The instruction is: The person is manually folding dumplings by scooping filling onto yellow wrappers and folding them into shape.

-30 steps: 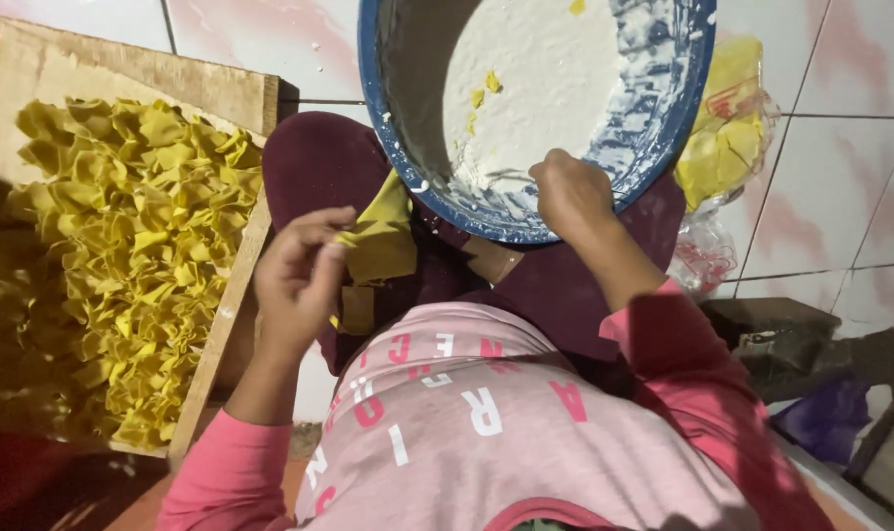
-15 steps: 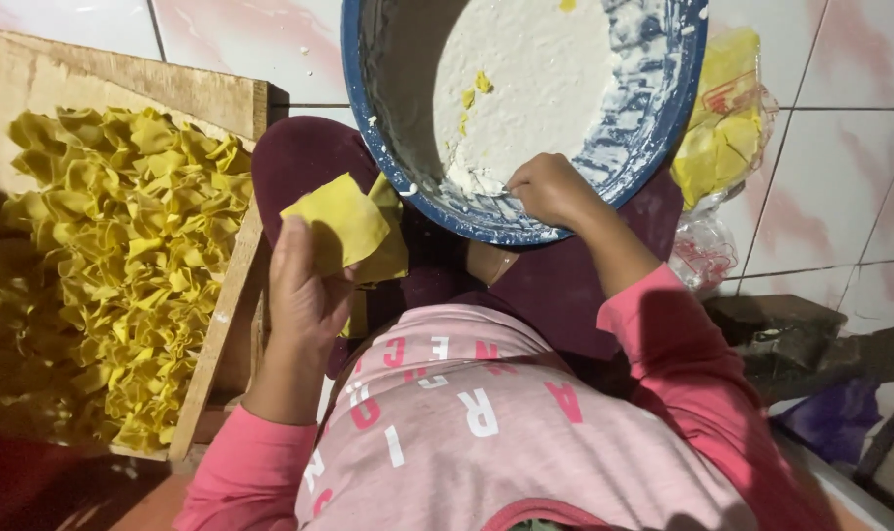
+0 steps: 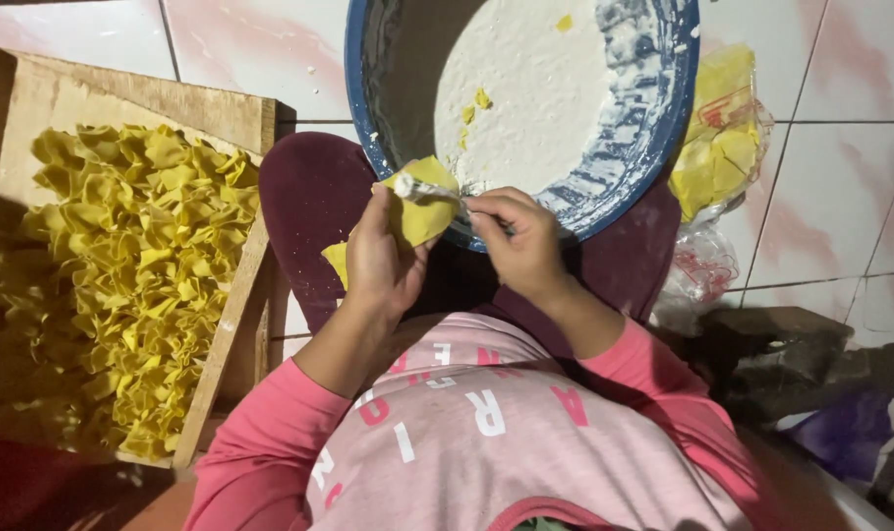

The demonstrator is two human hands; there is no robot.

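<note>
My left hand [image 3: 380, 258] holds a flat yellow dough wrapper [image 3: 419, 205] in its palm, just below the rim of a big blue bowl [image 3: 619, 182] with white paste inside. My right hand [image 3: 519, 239] grips a small metal spoon [image 3: 429, 190] and presses its tip, loaded with white paste, onto the wrapper. Both hands meet above my lap, over a dark maroon garment [image 3: 314, 211].
A wooden tray [image 3: 142, 98] at the left is heaped with several folded yellow wrappers [image 3: 137, 265]. A clear plastic bag of flat yellow wrappers [image 3: 714, 157] lies right of the bowl on the white tiled floor [image 3: 840, 197]. Dark objects sit at the lower right.
My left hand rose with the wrapper toward the bowl rim. My right hand left the bowl and brought the spoon with paste onto the wrapper.
</note>
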